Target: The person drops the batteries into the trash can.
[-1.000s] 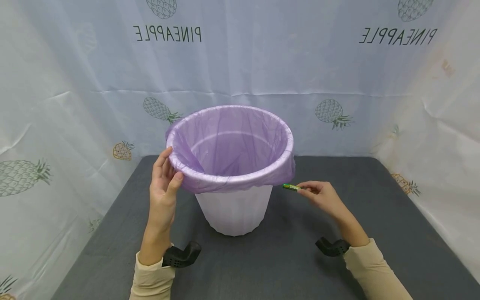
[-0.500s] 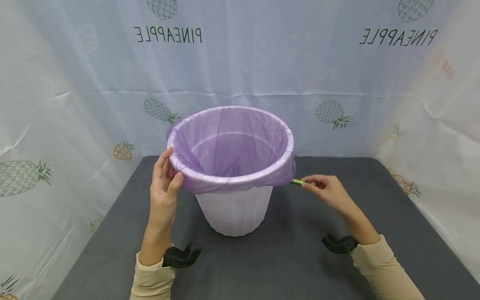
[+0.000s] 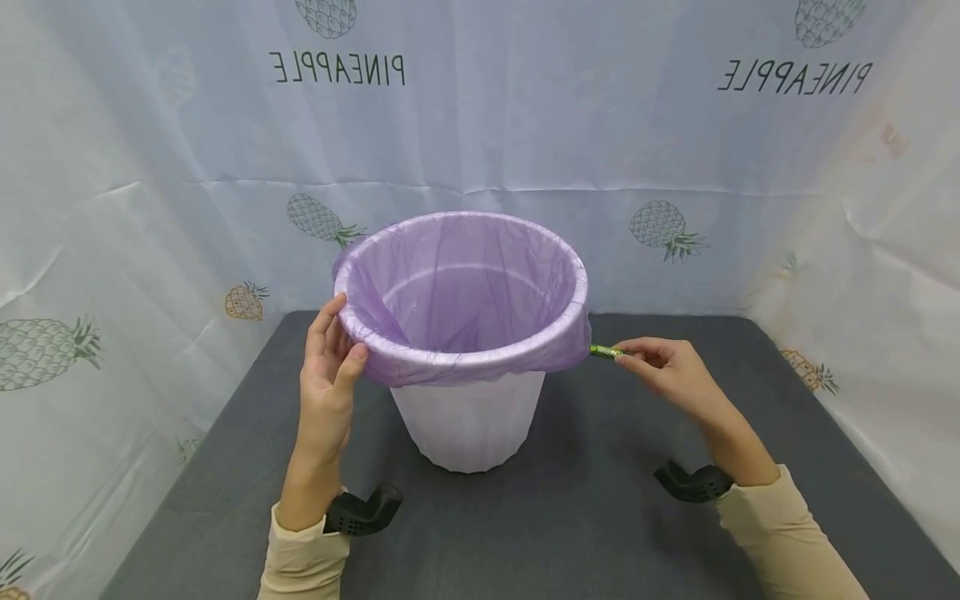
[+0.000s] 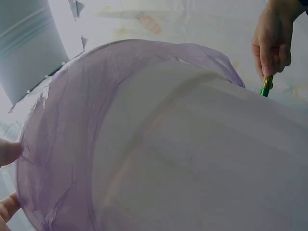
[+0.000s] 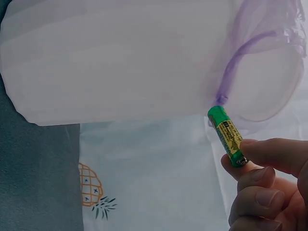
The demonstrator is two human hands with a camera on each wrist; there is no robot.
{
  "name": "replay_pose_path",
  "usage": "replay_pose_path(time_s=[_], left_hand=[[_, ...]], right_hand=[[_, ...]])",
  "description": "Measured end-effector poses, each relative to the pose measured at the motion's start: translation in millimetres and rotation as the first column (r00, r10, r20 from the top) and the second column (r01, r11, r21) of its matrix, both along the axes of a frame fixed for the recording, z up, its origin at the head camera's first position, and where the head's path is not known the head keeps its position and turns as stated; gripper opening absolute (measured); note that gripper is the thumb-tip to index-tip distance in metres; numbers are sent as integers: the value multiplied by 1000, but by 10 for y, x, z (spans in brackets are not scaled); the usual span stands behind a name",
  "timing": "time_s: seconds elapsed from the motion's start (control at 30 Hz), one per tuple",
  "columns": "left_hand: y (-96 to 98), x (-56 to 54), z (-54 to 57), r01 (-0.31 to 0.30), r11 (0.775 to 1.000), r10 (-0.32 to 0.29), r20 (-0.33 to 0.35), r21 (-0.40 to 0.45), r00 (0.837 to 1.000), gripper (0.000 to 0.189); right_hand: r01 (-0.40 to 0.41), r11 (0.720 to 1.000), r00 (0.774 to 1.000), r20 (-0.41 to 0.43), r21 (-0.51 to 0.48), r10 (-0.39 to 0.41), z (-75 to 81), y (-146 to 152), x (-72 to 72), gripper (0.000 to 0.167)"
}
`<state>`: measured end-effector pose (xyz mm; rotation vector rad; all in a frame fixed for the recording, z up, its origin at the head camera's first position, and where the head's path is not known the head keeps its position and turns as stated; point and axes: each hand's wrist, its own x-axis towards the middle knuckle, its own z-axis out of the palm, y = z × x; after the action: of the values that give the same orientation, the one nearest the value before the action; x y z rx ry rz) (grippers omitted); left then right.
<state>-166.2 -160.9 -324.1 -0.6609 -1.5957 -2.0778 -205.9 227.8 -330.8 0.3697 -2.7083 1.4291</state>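
A white trash bin (image 3: 468,425) stands upright mid-table, lined with a thin purple trash bag (image 3: 480,308) folded over its rim. My left hand (image 3: 326,371) holds the bin's left rim through the bag, thumb at the front and fingers further back. On the other side, my right hand (image 3: 675,375) pinches a small green and yellow battery (image 5: 226,137) between thumb and index finger. The battery's free end points at the bin, right beside the hanging edge of the bag. In the right wrist view a twisted purple strand (image 5: 228,77) of the bag ends close to the battery's tip.
A dark grey table (image 3: 480,542) lies under the bin. Pale curtains (image 3: 480,125) with pineapple prints enclose the back and both sides. Each wrist wears a black camera mount (image 3: 363,510).
My right hand has moved right and slightly up with the battery, away from the front of the bin. My left hand and the bin have stayed in place.
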Motion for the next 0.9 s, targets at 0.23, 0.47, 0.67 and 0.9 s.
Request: replay_pose_path(time_s=[0.23,0.47,0.67,0.9], left_hand=[[-4,6,3,-10,1000,10,5,-1,1000,55],[-8,3,-2,-6,1000,7,1,-7,1000,55],[-9,-1,-9,1,1000,-1,-9,-10,1000,54],[-5,-5,-2,1,1000,-1,-19,-9,1000,54]], right_hand=[[-3,1000,998,-61,7,3,112,19,22,24],[-5,1000,996,-86,4,5,195,34,43,23],[2,1000,996,-87,-7,-3,255,53,48,22],[4,999,996,-93,-34,-7,335,64,58,9]])
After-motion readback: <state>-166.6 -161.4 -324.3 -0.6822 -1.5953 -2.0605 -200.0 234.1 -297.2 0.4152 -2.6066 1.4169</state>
